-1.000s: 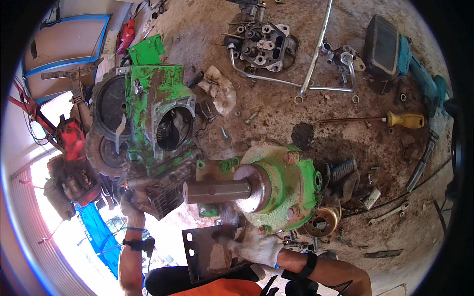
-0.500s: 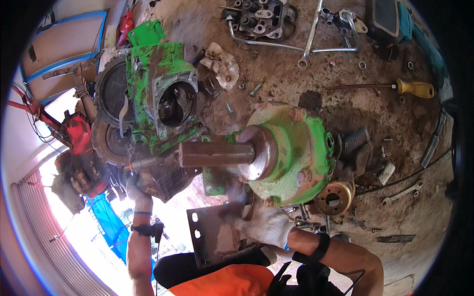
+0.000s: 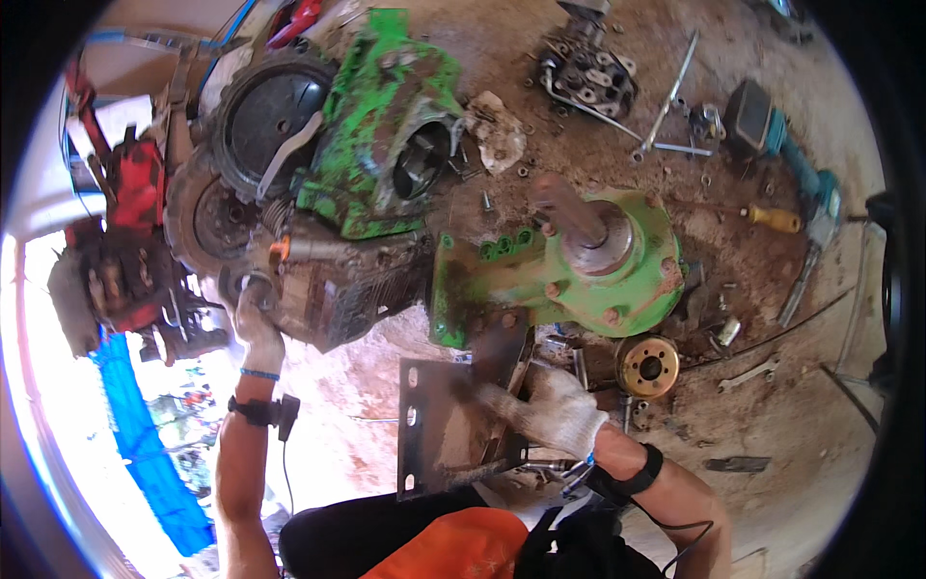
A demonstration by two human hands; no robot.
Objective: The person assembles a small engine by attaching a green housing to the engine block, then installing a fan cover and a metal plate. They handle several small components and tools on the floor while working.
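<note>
My right hand, in a white work glove, closes on the edge of a dark flat metal bracket with slotted holes; its fingertips are blurred. Just beyond it is a green cast housing with a thick steel shaft rising from its round flange. Also gloved, my left hand curls against the near left end of a dark finned machine part. What its fingers grip there is hidden. Behind that part stands a worn green engine block with a large open bore.
A brass-coloured pulley lies beside the housing. Around it are a wrench, a yellow-handled screwdriver and loose bolts. A cylinder head sits far back, two toothed wheels at left. Red machinery stands farther left.
The whole view has shifted and turned. The green housing has tipped back, its shaft now pointing more upward instead of left. Both hands remain at the same parts, the right with the bracket.
</note>
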